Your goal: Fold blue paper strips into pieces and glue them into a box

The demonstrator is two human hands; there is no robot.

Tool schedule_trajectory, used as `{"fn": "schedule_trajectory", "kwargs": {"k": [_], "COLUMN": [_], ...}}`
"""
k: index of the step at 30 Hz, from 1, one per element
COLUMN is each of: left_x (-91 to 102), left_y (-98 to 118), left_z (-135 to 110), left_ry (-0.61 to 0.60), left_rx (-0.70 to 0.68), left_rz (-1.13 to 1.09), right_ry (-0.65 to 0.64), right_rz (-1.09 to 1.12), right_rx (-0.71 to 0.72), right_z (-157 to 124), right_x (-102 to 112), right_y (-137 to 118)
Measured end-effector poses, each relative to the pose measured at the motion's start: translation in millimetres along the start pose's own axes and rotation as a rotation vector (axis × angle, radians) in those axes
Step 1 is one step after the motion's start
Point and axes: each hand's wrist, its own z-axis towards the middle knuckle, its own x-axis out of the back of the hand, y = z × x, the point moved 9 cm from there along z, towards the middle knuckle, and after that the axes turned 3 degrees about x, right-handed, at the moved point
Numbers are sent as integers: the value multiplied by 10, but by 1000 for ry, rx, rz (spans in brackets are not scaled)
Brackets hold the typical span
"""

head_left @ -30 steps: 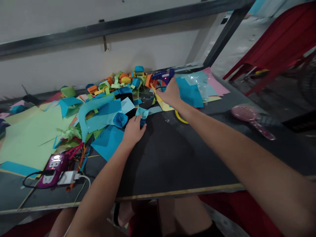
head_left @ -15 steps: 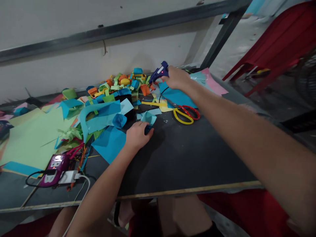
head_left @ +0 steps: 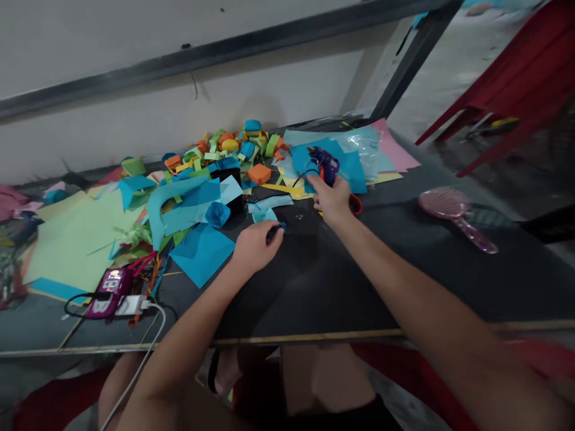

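Dark-blue glue gun (head_left: 329,166) gripped in right hand (head_left: 334,200), between one and two o'clock from left hand (head_left: 255,246), which curls round a partly hidden small blue piece (head_left: 274,232).

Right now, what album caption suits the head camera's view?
Right hand gripping a blue glue gun, left hand holding a dark blue piece, colourful paper shapes behind.

No word, brand, number or sign is showing legibly anywhere in view, and although the purple device (head_left: 120,287) on the left is bearing pale patches and a lit spot, these are appearing too small and blurred to tell whether any lettering is sitting among them.
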Motion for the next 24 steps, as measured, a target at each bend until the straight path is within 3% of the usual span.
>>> {"fn": "schedule_trajectory", "kwargs": {"k": [4,7,10,13,16,18,24], "left_x": [-95,-36,141,226,53,-55,-224], "left_y": [255,257,-17,-413,-582,-621,-827], "left_z": [-99,38,509,1128,1605,1770,2016], "left_ry": [26,104,189,193,26,-23,-59], "left_rx": [-129,-116,14,156,89,62,285], "left_rz": [137,157,100,163,249,298,96], "right_ry": [100,122,136,112,116,128,114], "right_rz": [-94,-55,-42,-58,-77,-83,-79], "right_rx": [-29,2,21,36,34,28,41], "right_z": [-155,-163,-151,-156,-174,-180,-172], "right_x": [6,30,48,21,23,35,25], "right_y": [40,29,24,12,8,8,-45]}}
